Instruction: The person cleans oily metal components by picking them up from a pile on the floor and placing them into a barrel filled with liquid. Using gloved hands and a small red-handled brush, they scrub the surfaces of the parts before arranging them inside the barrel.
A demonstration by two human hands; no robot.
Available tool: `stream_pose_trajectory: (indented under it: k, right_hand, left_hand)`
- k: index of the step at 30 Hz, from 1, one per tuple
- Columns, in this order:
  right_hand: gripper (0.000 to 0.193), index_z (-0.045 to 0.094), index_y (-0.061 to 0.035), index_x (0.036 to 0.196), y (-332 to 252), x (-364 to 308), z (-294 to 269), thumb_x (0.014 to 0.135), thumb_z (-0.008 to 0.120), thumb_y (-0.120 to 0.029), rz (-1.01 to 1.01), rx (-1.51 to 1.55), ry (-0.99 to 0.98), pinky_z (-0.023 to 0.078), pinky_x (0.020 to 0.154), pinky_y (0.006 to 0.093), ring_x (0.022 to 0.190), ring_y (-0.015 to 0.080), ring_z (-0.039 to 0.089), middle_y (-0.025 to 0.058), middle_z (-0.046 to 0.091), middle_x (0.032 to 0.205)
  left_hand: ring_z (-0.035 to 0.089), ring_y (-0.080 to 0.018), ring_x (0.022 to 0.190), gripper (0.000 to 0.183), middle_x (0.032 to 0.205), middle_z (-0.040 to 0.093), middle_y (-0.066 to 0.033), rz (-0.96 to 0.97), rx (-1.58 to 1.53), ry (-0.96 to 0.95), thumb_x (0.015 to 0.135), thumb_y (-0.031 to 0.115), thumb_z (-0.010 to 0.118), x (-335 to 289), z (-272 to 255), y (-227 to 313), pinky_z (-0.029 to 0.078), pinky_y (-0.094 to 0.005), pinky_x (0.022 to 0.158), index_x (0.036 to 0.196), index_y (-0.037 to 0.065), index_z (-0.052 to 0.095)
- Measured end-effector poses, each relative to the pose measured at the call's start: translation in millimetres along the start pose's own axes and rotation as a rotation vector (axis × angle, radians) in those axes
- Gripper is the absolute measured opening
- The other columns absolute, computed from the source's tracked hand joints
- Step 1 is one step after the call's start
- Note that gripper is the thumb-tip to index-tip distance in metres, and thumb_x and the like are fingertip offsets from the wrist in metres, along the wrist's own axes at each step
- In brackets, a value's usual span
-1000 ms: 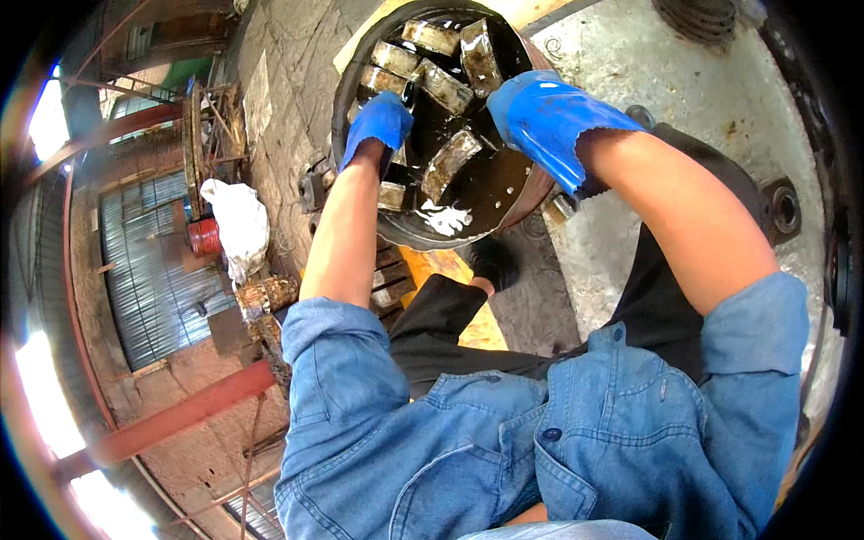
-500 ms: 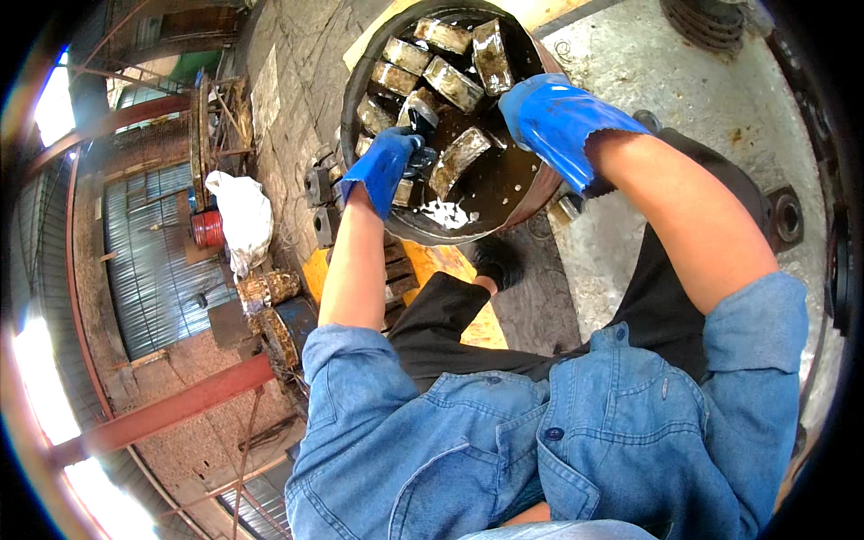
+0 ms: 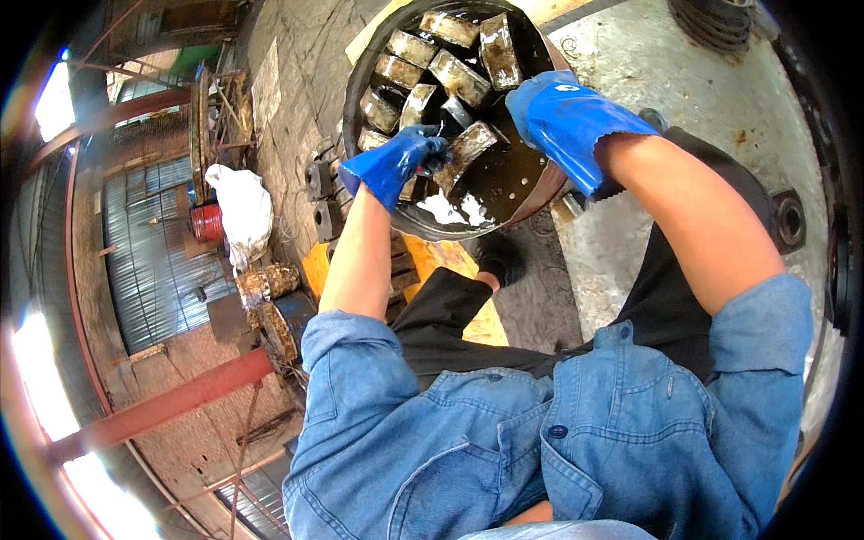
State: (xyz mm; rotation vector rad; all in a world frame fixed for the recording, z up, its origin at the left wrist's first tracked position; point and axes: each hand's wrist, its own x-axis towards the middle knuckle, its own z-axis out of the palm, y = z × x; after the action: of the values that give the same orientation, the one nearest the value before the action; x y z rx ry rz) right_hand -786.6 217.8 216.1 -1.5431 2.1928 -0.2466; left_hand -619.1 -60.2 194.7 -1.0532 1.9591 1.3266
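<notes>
A round dark basin (image 3: 358, 67) holds brown oily liquid and several curved metal blocks (image 3: 459, 76) with wet, shiny faces. My left hand (image 3: 416, 153), in a blue rubber glove, is inside the basin near its lower left side. Its fingers are curled beside a tilted curved block (image 3: 466, 155); a small dark thing shows at them, too unclear to name. My right hand (image 3: 538, 101), gloved the same way, lies at the basin's right rim, with its fingers mostly hidden. White foam (image 3: 450, 209) floats near the close edge of the liquid.
Dark metal blocks (image 3: 324, 216) stand on the floor left of the basin. A yellow board (image 3: 468, 261) lies beneath it, near my shoe (image 3: 501, 259). Further left are a white sack (image 3: 241, 211) and a red reel (image 3: 206, 221). A metal ring (image 3: 789, 220) is at right.
My left hand has shifted slightly right within the basin. The tilted block beside it sits further right, and the foam has spread into separate patches. My right hand stays at the rim.
</notes>
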Motion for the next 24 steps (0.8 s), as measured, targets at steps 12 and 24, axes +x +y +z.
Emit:
stream_pose_trajectory:
  k: [12,24]
  right_hand:
    - [0.038,0.079,-0.0085,0.118,-0.1,-4.8,-11.4,0.081,0.075,-0.015,0.030,0.048,-0.091,0.059,0.093,0.0473,0.111,0.0323,0.075,0.0161,0.077,0.118]
    - [0.043,0.074,-0.0112,0.125,-5.6,3.6,-2.3,0.082,0.075,-0.015,0.050,-0.047,-0.132,0.058,0.093,0.0494,0.114,0.0324,0.074,0.0154,0.077,0.120]
  left_hand:
    - [0.069,-0.0135,0.075,0.030,0.092,0.075,-0.0056,-0.022,0.239,-0.144,0.099,0.013,0.067,11.1,-39.0,-2.0,0.058,-0.0285,0.069,0.126,0.000,0.069]
    - [0.063,-0.0155,0.074,0.028,0.085,0.070,-0.0055,0.148,0.649,0.075,0.091,0.007,0.062,18.9,-14.7,-11.5,0.052,-0.0326,0.069,0.116,0.001,0.073]
